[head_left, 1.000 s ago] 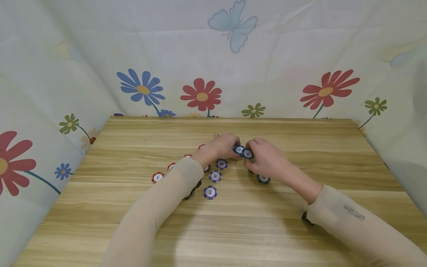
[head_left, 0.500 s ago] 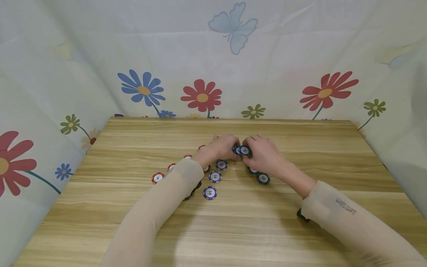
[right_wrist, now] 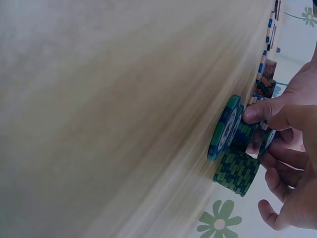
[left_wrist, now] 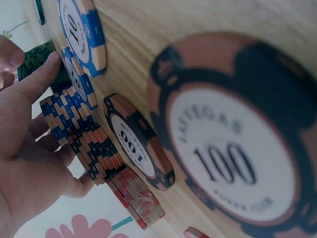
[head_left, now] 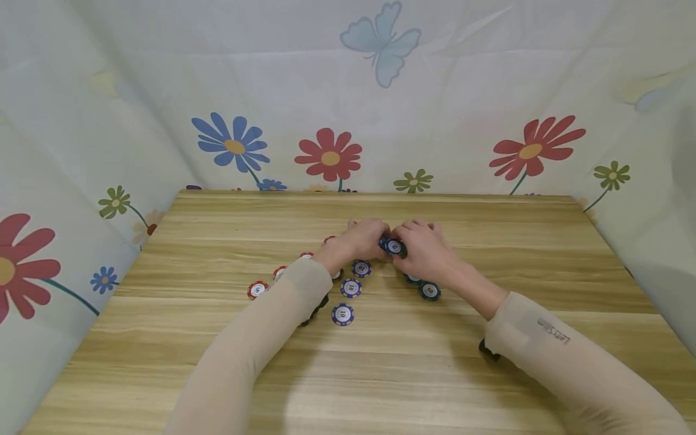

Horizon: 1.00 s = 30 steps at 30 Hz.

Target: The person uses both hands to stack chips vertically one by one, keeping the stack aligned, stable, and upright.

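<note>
Screened workspace: floral cloth [head_left: 348, 103], wooden tabletop [head_left: 391, 350]

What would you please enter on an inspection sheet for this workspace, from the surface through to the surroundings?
Surface: wood-grain table, partly hidden by the sleeves.
Job's things: red chips, blue chips, brown-and-black 100 chips and green chips lying face up; beyond them, a blue stack, a brown-and-black stack and a red stack.
Clutter: nothing seen.
Left hand: appears to hold stacked green chips.
Right hand: pinches at least one green chip.
Cables: nothing seen.
Surroundings: flower-and-butterfly patterned sheet behind and at both sides.
</note>
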Each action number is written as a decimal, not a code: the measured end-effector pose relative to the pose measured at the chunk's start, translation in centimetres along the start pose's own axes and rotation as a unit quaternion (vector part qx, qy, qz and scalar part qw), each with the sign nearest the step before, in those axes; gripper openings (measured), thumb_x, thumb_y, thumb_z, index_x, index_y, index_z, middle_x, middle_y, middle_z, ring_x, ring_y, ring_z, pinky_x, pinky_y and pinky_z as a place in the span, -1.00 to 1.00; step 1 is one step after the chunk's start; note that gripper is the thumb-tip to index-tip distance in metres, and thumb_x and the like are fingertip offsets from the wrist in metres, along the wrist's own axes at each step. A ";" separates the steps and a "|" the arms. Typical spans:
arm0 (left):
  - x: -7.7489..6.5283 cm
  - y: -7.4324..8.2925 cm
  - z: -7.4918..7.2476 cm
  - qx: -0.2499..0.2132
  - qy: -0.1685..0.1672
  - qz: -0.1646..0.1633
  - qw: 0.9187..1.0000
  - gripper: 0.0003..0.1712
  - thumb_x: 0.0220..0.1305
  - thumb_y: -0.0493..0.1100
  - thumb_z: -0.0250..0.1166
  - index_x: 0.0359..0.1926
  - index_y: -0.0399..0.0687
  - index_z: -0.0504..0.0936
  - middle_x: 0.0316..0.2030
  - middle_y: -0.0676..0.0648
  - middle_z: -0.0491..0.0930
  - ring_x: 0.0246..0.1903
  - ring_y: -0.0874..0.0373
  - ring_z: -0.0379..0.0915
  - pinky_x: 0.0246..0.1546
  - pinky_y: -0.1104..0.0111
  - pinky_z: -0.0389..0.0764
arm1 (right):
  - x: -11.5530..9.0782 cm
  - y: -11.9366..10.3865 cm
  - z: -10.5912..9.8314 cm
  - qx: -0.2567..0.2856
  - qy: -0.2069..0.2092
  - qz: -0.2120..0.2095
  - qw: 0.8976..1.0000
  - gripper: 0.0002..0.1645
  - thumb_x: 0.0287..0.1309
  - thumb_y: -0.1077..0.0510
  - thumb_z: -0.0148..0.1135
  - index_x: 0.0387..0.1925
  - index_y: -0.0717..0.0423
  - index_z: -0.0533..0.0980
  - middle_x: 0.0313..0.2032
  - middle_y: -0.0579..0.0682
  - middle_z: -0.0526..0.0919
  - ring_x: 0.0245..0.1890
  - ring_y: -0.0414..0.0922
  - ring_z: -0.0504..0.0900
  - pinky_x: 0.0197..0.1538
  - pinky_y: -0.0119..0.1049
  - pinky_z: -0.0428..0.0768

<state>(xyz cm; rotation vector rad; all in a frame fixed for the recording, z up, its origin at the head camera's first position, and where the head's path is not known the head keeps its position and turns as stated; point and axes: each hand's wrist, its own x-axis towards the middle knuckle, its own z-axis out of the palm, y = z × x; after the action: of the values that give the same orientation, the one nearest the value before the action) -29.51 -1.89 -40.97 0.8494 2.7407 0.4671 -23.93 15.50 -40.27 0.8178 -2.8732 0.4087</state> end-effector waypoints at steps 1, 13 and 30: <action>0.0 0.0 0.0 0.001 0.000 -0.001 1.000 -0.49 0.23 0.09 0.52 0.09 -0.04 0.65 0.00 0.01 0.65 -0.01 0.11 0.51 0.21 -0.19 0.22 | 0.0 0.0 0.0 0.000 0.000 0.000 1.000 -0.51 0.07 0.10 0.49 0.03 0.23 0.63 -0.05 0.12 0.66 0.06 0.14 0.50 0.10 0.33 0.29; 0.2 -0.1 0.1 0.006 -0.002 -0.011 1.000 -0.50 0.22 0.08 0.53 0.08 -0.02 0.65 0.01 0.01 0.64 0.00 0.11 0.50 0.23 -0.22 0.20 | 0.6 0.1 0.3 -0.004 -0.013 0.004 1.000 -0.51 0.10 0.07 0.50 0.03 0.23 0.63 -0.05 0.10 0.67 0.04 0.11 0.50 0.13 0.33 0.26; 0.4 -0.3 0.3 -0.007 -0.001 -0.007 1.000 -0.50 0.23 0.07 0.52 0.10 -0.05 0.66 0.03 0.00 0.64 0.04 0.10 0.50 0.25 -0.26 0.17 | 1.1 0.4 0.8 -0.015 -0.018 0.017 1.000 -0.51 0.10 0.07 0.51 0.02 0.23 0.63 -0.07 0.12 0.67 0.01 0.11 0.51 0.14 0.33 0.25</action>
<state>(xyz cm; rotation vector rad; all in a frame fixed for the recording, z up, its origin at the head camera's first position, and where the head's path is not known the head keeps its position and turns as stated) -29.91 -1.80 -41.44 0.8251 2.7360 0.4826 -25.08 15.05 -40.92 0.7809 -2.9231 0.3584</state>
